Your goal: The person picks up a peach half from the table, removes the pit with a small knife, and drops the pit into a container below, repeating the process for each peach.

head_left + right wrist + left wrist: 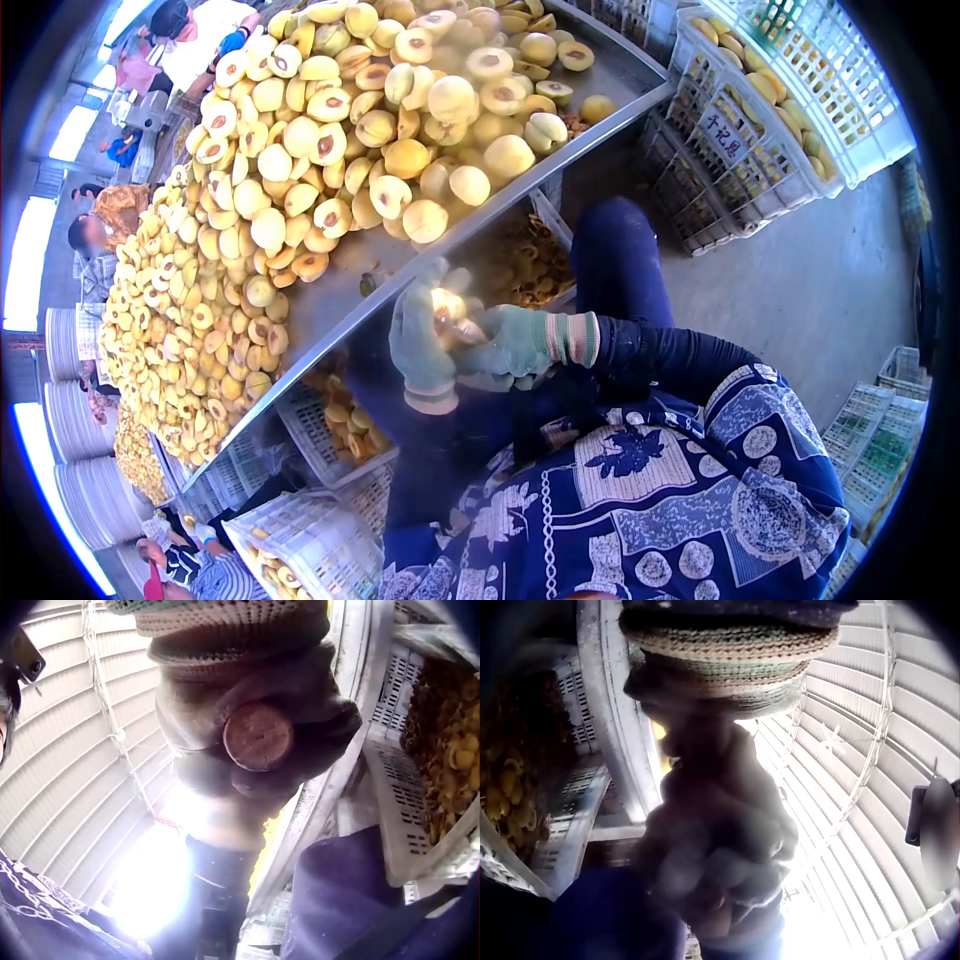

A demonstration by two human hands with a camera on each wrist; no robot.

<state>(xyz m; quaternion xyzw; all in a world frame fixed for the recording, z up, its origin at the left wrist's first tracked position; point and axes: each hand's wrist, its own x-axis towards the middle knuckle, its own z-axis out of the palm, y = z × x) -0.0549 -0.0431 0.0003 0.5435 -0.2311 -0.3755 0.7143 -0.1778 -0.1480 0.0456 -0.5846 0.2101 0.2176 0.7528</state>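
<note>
Both hands wear pale green knit gloves with striped cuffs and meet in front of the body, beside the metal table's edge. My left hand (422, 345) holds a yellow peach (450, 306), brightly lit between the two hands. My right hand (515, 342) comes up against it with curled fingers. In the right wrist view, a round brown butt end (259, 737), like that of a wooden handle, sticks out of the right fist; the rest of that tool is hidden. In the left wrist view the left hand's fingers (727, 855) are dark and blurred.
Halved yellow peaches (330, 140) heap up on the metal table (350, 262). Below its edge stands a crate (405, 817) of cut pieces. White crates (740, 150) of fruit are stacked at the upper right, another crate (300, 530) at the lower left. Several people work along the far side.
</note>
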